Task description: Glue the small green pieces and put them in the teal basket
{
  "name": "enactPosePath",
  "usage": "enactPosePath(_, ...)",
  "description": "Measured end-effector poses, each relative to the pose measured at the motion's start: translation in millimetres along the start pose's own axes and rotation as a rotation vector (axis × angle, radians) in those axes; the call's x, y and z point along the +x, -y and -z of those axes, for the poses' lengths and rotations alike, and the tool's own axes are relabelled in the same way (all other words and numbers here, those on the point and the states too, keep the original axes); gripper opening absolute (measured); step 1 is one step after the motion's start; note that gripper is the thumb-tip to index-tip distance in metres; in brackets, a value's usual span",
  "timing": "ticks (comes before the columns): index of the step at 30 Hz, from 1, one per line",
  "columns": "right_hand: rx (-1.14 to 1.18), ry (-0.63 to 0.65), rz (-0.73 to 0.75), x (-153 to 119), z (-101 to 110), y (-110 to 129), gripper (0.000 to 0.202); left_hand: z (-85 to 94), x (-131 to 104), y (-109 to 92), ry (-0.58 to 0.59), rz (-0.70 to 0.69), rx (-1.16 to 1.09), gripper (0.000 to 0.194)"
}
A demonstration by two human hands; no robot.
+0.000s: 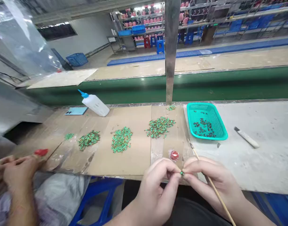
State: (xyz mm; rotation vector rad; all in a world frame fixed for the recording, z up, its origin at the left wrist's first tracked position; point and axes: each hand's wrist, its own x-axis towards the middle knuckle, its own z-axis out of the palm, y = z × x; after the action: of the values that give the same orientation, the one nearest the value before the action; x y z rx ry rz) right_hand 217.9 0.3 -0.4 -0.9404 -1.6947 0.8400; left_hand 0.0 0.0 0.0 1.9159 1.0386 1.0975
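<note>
Between the fingertips of my left hand (158, 188) and my right hand (212, 182) is a tiny green and dark piece (181, 173), pinched from both sides. My right hand also holds a thin wooden paintbrush (216, 193), its bristle end pointing up and away. Just beyond my fingers sits a small round pot of red paint (174, 155). A pile of green and brown pieces (159, 127) lies behind the pot. To the right, a turquoise basket (221, 133) holds many small dark pieces.
More green piles (121, 139) spread leftward on cardboard. A white bottle (96, 104) leans near a light-blue phone-like object (76, 110). A flat brush (246, 137) lies right. A metal post (170, 56) rises ahead. At far left, another person's hands (20, 171) work beside something red.
</note>
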Motion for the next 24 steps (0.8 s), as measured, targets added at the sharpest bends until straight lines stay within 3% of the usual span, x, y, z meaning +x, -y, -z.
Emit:
enactPosePath(3, -0.076, 0.002, 0.007, -0.8, 4.2, -5.0, 0.018, 0.3, 4.2, 0.9, 0.012, -0.022, 0.026, 0.02)
enactPosePath(5, -0.164, -0.062, -0.013, -3.8, 8.8, -10.7, 0.013, 0.5, 15.0, 12.1, -0.003, -0.027, 0.082, 0.019)
enactPosePath(10, -0.349, -0.25, -0.113, -13.5, 21.4, -26.1, 0.014, 3.3, 75.0, 74.5, -0.112, 0.05, 0.37, 0.012)
enactPosePath(13, -0.367, -0.195, -0.1, -15.6, 25.7, -27.6, 0.019, 4.3, 109.3, 105.9, -0.121, 0.146, 0.547, 0.025)
enactPosePath(16, -0.345, -0.148, -0.076, -20.6, 32.0, -26.1, 0.023, 14.3, 120.8, 118.9, -0.066, 0.199, 0.659, 0.03)
enactPosePath(19, -0.277, -0.143, -0.088, -34.2, 44.1, -27.6, 0.03, 52.3, 109.6, 120.7, 0.023, 0.237, 0.72, 0.031)
enactPosePath(24, -0.325, -0.242, -0.162, -57.8, 63.3, -30.4, 0.056, 151.5, 78.5, 121.5, 0.229, 0.3, 0.803, 0.026)
